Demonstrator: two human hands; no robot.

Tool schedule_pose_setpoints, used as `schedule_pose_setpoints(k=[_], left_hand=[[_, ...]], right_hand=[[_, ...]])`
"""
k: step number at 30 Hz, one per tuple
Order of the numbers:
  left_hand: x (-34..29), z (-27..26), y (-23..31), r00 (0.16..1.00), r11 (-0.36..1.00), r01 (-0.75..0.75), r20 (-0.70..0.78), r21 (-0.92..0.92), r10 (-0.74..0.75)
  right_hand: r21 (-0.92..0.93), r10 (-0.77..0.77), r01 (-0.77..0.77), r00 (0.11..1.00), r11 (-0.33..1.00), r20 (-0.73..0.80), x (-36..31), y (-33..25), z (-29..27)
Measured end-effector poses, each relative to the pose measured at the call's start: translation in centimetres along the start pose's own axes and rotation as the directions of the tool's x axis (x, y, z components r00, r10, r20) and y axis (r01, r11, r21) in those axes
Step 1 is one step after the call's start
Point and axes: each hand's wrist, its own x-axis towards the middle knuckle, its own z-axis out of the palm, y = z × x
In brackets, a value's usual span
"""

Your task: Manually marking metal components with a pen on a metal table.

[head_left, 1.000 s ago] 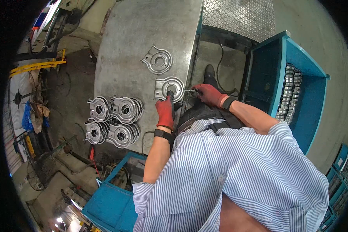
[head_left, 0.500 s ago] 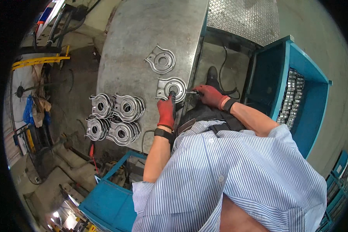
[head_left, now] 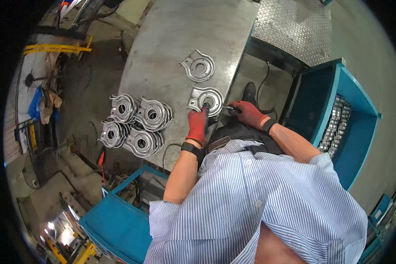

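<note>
A stamped metal bracket with a round dished centre and a flat tab lies near the table's right edge. My left hand, in a red and black glove, is closed on its near side, fingertips at the centre hole. Beside the bracket's right rim, my gloved right hand is closed round a slim tool with a metallic tip pointing left. Its exact kind is too small to tell. Just beyond, a second similar bracket lies flat, untouched.
Several stacks of like brackets stand on the metal table at left. A blue bin at right holds rows of small metal parts. Blue framework stands at lower left; a tread-plate surface lies at far right.
The whole view has shifted, so the table and bin appear further right. Both hands keep nearly the same place against the bracket, the slim tool still at its right rim.
</note>
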Motion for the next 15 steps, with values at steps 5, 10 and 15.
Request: schedule_pose_setpoints(k=[5, 10, 15], left_hand=[[0.3, 0.0, -0.8, 1.000, 0.998, -0.003, 0.013, -0.068, 0.004], [-0.8, -3.4, -0.2, 0.993, 0.994, 0.012, 0.119, -0.113, 0.002], [-5.7, -10.5, -0.8, 0.971, 0.983, -0.178, -0.154, 0.037, 0.181]], right_hand=[[0.004, -0.004, 0.004, 1.000, 1.000, -0.008, 0.6, -0.9, -0.5], [0.141, 0.062, -0.047, 0.993, 0.989, -0.103, 0.0, -2.7, -2.2], [0.165, 0.164, -0.145, 0.980, 0.976, -0.109, -0.7, -3.1, -3.5]])
